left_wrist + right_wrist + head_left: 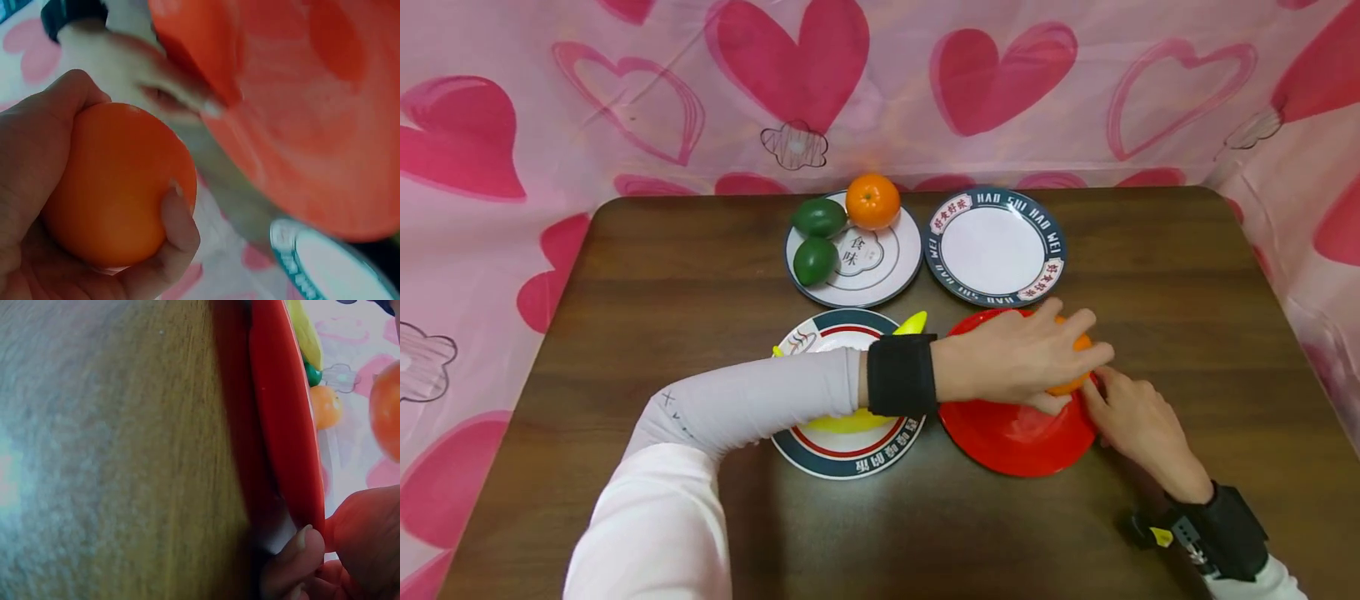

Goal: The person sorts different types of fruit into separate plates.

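Orange [119, 187], round with no long axis, is gripped by the left hand [1015, 354] above the far right part of the red plate [1011, 446], whose right rim the right hand [1141, 421] pinches, near and right of the fruit.

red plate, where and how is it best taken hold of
I'd pinch the rim of the red plate at its right side, coming in low from the person's right. Its edge is thin and flares up from the table, leaving room underneath, and the right hand pinches there. Coming from above looks harder: the left hand holds an orange over it.
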Motion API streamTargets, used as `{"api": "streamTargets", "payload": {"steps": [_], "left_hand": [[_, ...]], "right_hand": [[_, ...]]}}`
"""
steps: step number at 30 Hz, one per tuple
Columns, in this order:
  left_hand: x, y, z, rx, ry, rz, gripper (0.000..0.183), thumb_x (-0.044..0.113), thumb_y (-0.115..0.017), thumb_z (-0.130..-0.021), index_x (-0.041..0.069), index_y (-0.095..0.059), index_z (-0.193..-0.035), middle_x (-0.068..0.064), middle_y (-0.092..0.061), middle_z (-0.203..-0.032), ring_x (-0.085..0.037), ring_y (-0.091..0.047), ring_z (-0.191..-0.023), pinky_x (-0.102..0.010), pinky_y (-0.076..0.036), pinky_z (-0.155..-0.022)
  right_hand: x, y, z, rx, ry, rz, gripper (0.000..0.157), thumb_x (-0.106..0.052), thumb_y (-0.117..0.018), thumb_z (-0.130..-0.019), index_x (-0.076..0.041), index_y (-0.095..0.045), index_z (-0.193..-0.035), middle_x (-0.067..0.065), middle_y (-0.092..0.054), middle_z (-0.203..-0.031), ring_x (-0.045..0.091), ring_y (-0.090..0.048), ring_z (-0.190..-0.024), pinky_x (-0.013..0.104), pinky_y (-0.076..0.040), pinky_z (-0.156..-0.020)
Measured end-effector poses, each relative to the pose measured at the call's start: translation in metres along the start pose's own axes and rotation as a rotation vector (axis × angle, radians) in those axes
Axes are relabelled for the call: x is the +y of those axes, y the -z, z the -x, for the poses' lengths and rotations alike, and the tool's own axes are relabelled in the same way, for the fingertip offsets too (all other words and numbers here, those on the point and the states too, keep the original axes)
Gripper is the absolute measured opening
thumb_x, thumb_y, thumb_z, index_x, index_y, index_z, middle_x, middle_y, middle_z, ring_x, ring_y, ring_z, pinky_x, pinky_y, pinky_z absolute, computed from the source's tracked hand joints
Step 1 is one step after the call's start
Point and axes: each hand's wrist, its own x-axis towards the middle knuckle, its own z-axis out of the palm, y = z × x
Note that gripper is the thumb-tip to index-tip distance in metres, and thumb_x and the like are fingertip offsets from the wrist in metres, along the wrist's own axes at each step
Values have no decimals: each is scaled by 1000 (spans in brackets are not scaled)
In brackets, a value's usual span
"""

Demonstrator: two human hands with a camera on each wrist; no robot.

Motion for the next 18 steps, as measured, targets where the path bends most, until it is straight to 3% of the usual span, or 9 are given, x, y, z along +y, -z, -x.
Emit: {"api": "streamTargets", "payload": {"steps": [4,8,12,18], "left_hand": [[12,-15,-15,-101,-54,-17,59,49,-58,-89,27,-39,-140,3,-41,-140,-18,-40,-117,-22,-47,-77],[19,-33,-25,-192,-85,-20,66,51,-60,-88,29,-35,-145,4,-36,-149,-18,-38,-127,-24,-47,-86],[20,-44,-28,-201,-101,-43,67,51,-60,-89,28,-34,-147,3,-33,-153,-20,-38,-130,-26,-48,-89],[23,-50,-26,-149,-104,-73,65,48,-59,-90,27,-35,-147,3,-34,-153,-21,-38,-132,-28,-48,-92]], "right_hand": [[2,0,0,-3,6,24,48,-45,-36,-101,-1,-53,-108,3,-51,-63,20,-47,-55,36,-40,-52],[3,-1,0,-12,5,44,45,-36,-46,-98,1,-48,-123,2,-51,-65,19,-47,-55,36,-42,-52],[2,-1,-1,-9,-3,40,41,-32,-50,-96,2,-49,-119,3,-51,-66,20,-48,-55,36,-43,-51],[2,0,-3,-9,8,39,39,-30,-50,-96,0,-49,-122,3,-52,-69,20,-48,-56,36,-43,-52]]}}
